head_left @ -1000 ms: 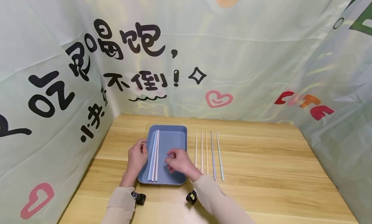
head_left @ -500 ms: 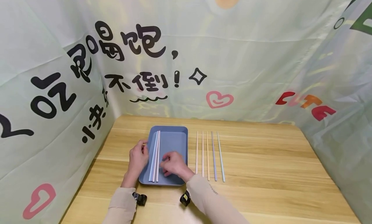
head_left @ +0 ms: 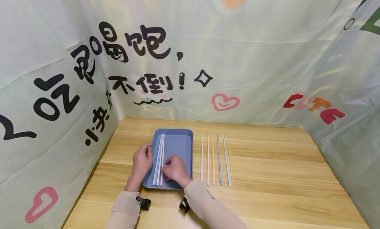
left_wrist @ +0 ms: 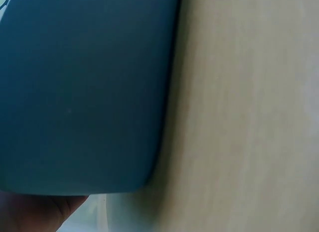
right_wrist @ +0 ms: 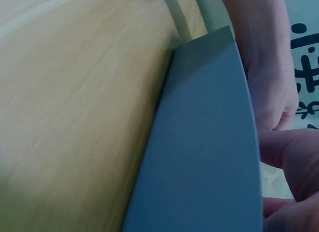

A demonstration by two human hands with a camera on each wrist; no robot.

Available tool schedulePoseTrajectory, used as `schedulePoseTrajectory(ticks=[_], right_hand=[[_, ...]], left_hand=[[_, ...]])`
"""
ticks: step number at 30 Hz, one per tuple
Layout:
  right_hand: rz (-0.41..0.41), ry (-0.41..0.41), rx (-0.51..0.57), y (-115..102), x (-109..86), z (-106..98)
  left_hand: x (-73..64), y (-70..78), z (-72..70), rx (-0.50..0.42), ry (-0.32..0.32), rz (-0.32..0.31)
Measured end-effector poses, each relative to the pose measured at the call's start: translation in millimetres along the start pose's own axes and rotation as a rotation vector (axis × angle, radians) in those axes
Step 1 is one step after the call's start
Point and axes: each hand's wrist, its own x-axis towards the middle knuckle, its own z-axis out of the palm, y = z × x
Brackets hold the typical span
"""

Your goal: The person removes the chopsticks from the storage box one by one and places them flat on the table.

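Note:
A blue rectangular tray [head_left: 178,145] lies on the table, with several pale blue, lavender and pink chopsticks [head_left: 158,159] lengthwise along its left side. My left hand [head_left: 142,159] holds the tray's left rim, fingers bent against it; in the left wrist view the tray wall hides most of this hand [left_wrist: 37,212]. Over the tray, my right hand [head_left: 175,169] has its fingertips at the rightmost of these chopsticks. The right wrist view shows its thumb and finger apart [right_wrist: 299,162] behind the tray wall [right_wrist: 204,142], their tips hidden.
Several separate chopsticks [head_left: 213,159], pink, orange, lavender and light blue, lie side by side on the wooden table [head_left: 273,169] right of the tray. Printed cloth walls [head_left: 252,67] enclose the table at the back and both sides. A black wrist camera [head_left: 143,203] sits on the left wrist.
My right hand has moved left across the tray, up to the chopsticks inside it. The left hand stays at the tray's left rim. The chopsticks show no clear shift.

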Motion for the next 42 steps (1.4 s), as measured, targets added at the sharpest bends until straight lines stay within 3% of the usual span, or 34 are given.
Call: schedulePoseTrajectory(ticks=[6, 19, 30, 42], right_hand=[[-0.006, 0.041, -0.045, 2.7, 3.2, 5.8], [-0.004, 0.033, -0.018, 1.3, 1.9, 5.8], [-0.034, 0.058, -0.075, 1.1, -0.2, 6.0], [0.110, -0.039, 0.004, -6.3, -5.2, -11.0]], left_hand=[[0.0, -1.5, 1.9, 0.002, 0.001, 0.001], [0.3, -3.2, 2.4, 0.000, 0.017, 0.014], [0.3, -2.9, 1.5, -0.003, 0.023, 0.032], [-1.3, -1.7, 1.9, -0.004, 0.028, 0.034]])
